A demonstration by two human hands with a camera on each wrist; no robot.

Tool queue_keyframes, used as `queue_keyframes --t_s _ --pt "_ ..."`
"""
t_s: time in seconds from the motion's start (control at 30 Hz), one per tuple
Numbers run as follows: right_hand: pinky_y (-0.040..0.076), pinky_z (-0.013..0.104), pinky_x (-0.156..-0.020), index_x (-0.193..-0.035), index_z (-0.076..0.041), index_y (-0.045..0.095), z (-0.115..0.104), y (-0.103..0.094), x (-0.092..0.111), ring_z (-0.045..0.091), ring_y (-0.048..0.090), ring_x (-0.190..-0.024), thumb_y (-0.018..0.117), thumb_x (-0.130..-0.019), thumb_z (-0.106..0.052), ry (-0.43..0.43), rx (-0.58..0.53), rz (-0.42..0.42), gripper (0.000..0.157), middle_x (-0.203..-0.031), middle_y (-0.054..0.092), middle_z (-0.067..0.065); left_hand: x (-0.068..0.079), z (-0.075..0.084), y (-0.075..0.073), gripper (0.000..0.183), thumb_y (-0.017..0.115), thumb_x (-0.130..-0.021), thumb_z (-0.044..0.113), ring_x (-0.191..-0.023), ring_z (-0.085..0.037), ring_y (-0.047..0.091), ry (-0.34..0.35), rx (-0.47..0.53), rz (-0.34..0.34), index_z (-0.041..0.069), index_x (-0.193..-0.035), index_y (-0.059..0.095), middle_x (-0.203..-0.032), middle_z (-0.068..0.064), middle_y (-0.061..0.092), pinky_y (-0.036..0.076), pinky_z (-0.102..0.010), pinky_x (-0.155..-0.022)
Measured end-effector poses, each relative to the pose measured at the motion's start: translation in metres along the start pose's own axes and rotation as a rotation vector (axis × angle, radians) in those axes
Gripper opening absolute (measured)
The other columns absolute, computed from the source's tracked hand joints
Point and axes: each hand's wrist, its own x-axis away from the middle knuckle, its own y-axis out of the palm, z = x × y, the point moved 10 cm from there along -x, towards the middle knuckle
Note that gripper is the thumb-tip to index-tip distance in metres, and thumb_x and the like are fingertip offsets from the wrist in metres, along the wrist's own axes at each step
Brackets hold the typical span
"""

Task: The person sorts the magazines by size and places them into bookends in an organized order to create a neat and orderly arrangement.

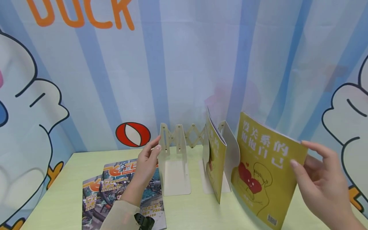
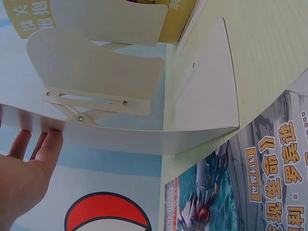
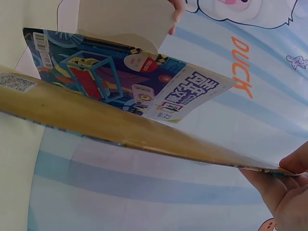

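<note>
One magazine [image 1: 267,172] in right hand [image 1: 323,179]

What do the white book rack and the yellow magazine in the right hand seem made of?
White book rack: probably painted sheet metal, smooth and fairly matte; thin, bent plates and rivet-like fasteners suggest it, though plastic remains possible. Yellow magazine: paper, printed and perhaps lightly coated; it looks thin and bows gently in the right wrist view.
</note>
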Motion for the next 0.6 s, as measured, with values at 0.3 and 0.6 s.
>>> queue_keyframes --t_s 0.3,0.6 --pt "0.049 0.008 -0.055 -0.143 -0.012 0.035 0.004 -0.004 0.013 -0.023 0.054 -0.080 0.055 -0.085 0.015 0.108 0.038 0.015 0.067 -0.104 0.048 -0.037 0.001 0.000 0.000 0.043 0.041 -0.102 0.028 -0.127 -0.026 0.046 -0.008 -0.005 0.005 0.024 -0.145 0.040 -0.149 -0.004 0.037 0.049 -0.020 -0.081" --pt "0.046 0.010 -0.052 -0.142 -0.010 0.037 0.000 -0.012 0.022 -0.014 0.059 -0.074 0.057 -0.083 0.017 0.160 0.019 0.048 0.068 -0.099 0.053 -0.034 0.000 -0.002 0.000 0.043 0.040 -0.102 0.028 -0.126 -0.025 0.046 -0.005 -0.014 0.000 0.025 -0.145 0.040 -0.150 -0.004 0.036 0.050 -0.026 -0.085"
